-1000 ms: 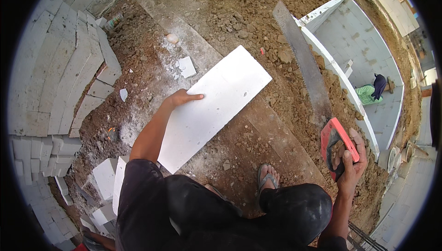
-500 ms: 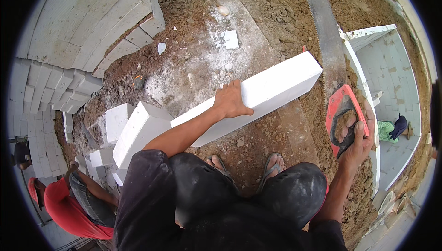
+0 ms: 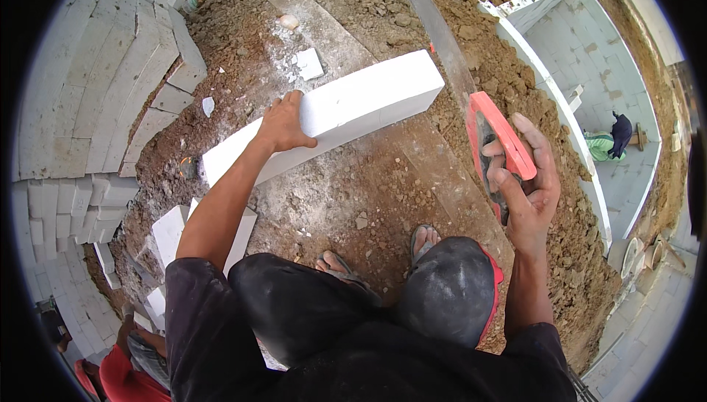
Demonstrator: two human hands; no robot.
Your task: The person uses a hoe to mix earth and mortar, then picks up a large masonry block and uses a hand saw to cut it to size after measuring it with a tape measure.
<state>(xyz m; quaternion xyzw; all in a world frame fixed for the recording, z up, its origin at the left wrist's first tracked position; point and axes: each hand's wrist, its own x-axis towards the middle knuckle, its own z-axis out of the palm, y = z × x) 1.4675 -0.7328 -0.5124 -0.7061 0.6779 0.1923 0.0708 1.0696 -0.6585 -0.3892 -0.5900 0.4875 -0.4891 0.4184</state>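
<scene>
Outdoor site: dirt grnd [image 3: 368,196], stacked blocks [image 3: 118,78] at L. White block [image 3: 375,92], broad face to cam 1 s ago, now showed narrower top + side, ahead of feet [image 3: 335,263]: diff face up, uncut afaict. L hand [image 3: 285,126] spanned it, thumb nr side. R hand [image 3: 529,192] gripped saw [image 3: 446,44] handle; blade just beside block's R end, contact unclear.

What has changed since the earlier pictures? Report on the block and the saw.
The white block, first showing its broad face upward, now stands on edge, narrow side up, and has shifted forward, closer to the small white chunk. The saw has turned, its blade now looking narrower. Nothing was newly grasped or released: the left hand stays on the block, the right hand on the saw's handle.
</scene>
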